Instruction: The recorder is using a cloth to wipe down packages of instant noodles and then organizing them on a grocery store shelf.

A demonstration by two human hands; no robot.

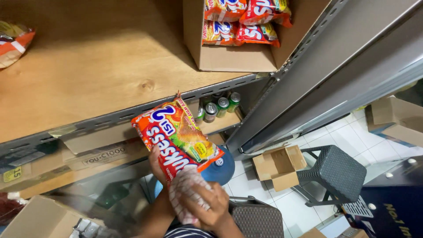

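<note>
I see a wide wooden shelf filling the far left, with an open cardboard box of red noodle packets at its right end and drink cans on the lower level. Near me, my left hand grips a red instant noodle packet from behind, while my right hand presses a checked cloth against the packet's lower edge, fingers curled over it.

Two bare hands, bare forearms, apparently a dark striped top at the bottom edge
</note>
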